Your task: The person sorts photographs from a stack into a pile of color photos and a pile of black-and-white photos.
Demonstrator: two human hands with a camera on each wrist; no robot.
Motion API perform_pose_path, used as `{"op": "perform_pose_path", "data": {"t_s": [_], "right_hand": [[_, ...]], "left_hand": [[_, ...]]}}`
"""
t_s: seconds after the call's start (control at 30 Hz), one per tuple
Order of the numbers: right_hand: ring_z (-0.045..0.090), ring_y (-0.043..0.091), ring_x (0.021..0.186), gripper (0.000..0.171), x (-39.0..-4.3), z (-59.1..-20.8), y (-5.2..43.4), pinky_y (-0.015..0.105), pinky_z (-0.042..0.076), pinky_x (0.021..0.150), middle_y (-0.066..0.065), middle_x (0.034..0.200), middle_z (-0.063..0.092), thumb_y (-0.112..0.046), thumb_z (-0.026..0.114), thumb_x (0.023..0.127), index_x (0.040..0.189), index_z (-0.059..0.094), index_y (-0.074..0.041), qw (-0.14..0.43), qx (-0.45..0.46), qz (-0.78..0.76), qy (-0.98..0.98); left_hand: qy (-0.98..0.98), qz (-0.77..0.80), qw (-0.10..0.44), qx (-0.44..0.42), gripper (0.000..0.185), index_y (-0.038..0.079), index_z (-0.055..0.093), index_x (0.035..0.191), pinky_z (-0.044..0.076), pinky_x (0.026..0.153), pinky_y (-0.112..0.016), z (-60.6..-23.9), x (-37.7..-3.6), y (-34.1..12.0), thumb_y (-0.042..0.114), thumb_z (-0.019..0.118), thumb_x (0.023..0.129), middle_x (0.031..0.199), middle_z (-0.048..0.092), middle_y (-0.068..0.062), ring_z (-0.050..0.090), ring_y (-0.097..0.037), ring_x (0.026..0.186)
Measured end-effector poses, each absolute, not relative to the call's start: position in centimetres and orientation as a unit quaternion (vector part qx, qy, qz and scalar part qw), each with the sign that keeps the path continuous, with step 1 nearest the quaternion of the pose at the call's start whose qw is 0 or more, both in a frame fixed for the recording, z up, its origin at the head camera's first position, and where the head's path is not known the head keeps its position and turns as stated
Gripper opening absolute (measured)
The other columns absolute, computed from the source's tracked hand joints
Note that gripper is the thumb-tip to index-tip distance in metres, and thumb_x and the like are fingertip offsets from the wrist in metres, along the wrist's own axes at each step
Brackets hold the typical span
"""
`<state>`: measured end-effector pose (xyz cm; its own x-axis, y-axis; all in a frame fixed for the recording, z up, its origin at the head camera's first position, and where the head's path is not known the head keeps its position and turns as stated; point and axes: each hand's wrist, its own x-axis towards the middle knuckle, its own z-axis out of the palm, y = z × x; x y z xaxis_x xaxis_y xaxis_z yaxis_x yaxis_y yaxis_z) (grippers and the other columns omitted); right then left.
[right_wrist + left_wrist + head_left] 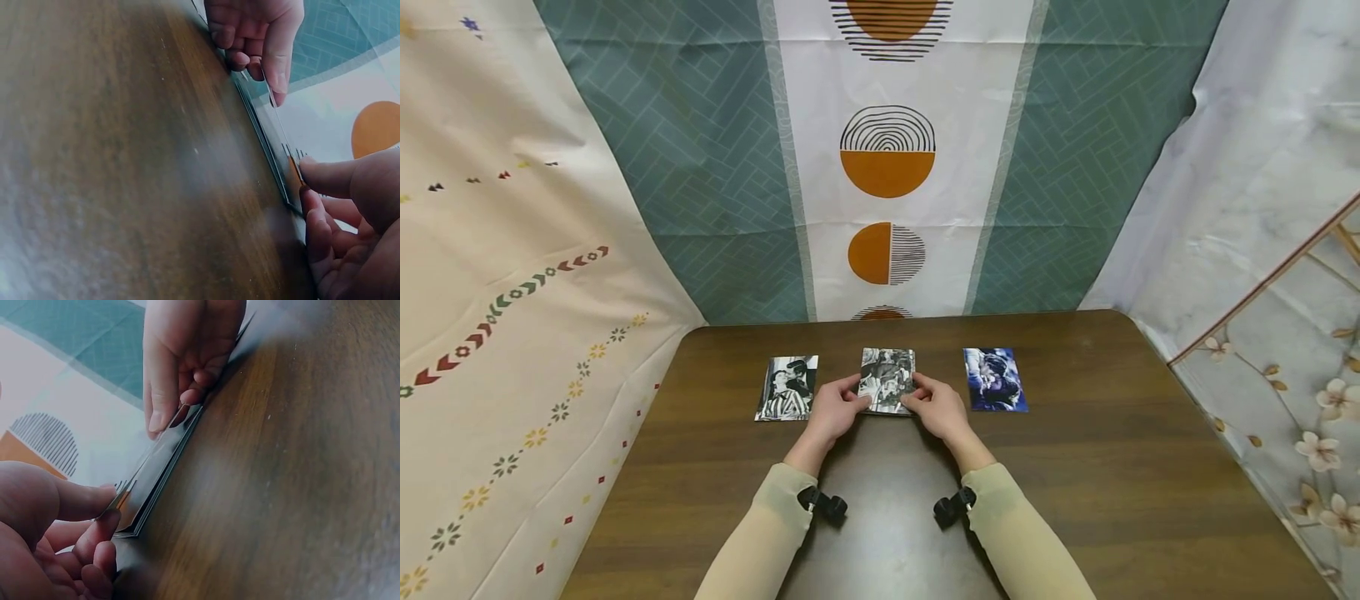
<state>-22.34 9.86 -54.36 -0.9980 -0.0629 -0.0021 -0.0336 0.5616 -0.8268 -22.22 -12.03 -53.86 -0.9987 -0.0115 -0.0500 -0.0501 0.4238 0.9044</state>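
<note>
Item: stack of photo prints (887, 381), black-and-white picture uppermost, lying flat at the middle of the far part of a dark wooden table (1075, 500). The wrist views show several thin sheets edge-on, the top sheet lifted slightly off the pile beneath.

Left hand (835, 410): at the stack's left edge; grip narrow, thumb and forefinger pinching the top print at its near corner, remaining fingers curled under.

Right hand (938, 407): at the stack's right edge; grip narrow, thumb above and fingers below pinching the same top print.

Adjacent, left of the stack: single black-and-white photo (787, 387) of figures, one in a striped garment, flat on the table, just beside the left hand, not touching it.

Adjacent, right of the stack: single blue-toned photo (995, 379), flat on the table, near the right hand, apart from it.

Surroundings: patterned backdrop (887, 167) behind the table, teal panels flanking a white strip with orange half-circles; cream cloth (497, 292) with small coloured motifs to the left; pale floral sheet (1285, 350) to the right.
</note>
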Motion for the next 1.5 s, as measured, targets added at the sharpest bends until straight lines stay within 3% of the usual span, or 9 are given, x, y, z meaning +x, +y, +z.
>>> {"op": "perform_pose_path", "data": {"t_s": [0.47, 0.97, 1.33, 1.5], "right_hand": [[0.064, 0.016, 0.085, 0.057, -22.0, -54.1, 10.0, 0.039, 0.052, 0.081, 0.002, 0.094, 0.074, -0.019, 0.08, 0.098, 0.149, 0.062, -0.003, 0.012, -0.023, -0.512, 0.859], [0.066, 0.017, 0.09, 0.057, -22.0, -54.1, 9.8, 0.038, 0.052, 0.082, 0.0, 0.096, 0.075, -0.023, 0.08, 0.099, 0.152, 0.062, -0.013, 0.007, -0.022, -0.527, 0.849], [0.068, 0.016, 0.088, 0.059, -21.6, -53.3, 8.6, 0.038, 0.051, 0.078, 0.0, 0.097, 0.077, -0.026, 0.079, 0.099, 0.154, 0.061, -0.014, 0.005, -0.042, -0.53, 0.847], [0.068, 0.016, 0.086, 0.058, -21.7, -53.0, 7.6, 0.041, 0.052, 0.082, 0.0, 0.095, 0.077, -0.025, 0.078, 0.1, 0.153, 0.061, -0.012, -0.004, -0.061, -0.524, 0.85]], "left_hand": [[0.85, 0.527, 0.024, -0.018, 0.054, 0.002, 0.065, 0.146, 0.044, 0.069, -0.033, -53.7, -22.3, -11.9, 0.012, 0.081, 0.095, 0.077, 0.059, -0.001, 0.053, -0.017, 0.07], [0.833, 0.554, 0.015, 0.0, 0.057, 0.0, 0.063, 0.148, 0.043, 0.068, -0.033, -53.3, -21.7, -12.7, 0.013, 0.081, 0.095, 0.083, 0.061, -0.002, 0.052, -0.016, 0.073], [0.826, 0.563, 0.012, 0.005, 0.058, -0.001, 0.061, 0.149, 0.043, 0.065, -0.03, -52.6, -21.4, -14.2, 0.012, 0.08, 0.096, 0.083, 0.061, -0.003, 0.052, -0.016, 0.071], [0.828, 0.561, 0.006, 0.004, 0.058, -0.002, 0.061, 0.148, 0.044, 0.064, -0.029, -52.6, -21.2, -15.2, 0.012, 0.081, 0.095, 0.084, 0.063, -0.004, 0.053, -0.016, 0.072]]}}
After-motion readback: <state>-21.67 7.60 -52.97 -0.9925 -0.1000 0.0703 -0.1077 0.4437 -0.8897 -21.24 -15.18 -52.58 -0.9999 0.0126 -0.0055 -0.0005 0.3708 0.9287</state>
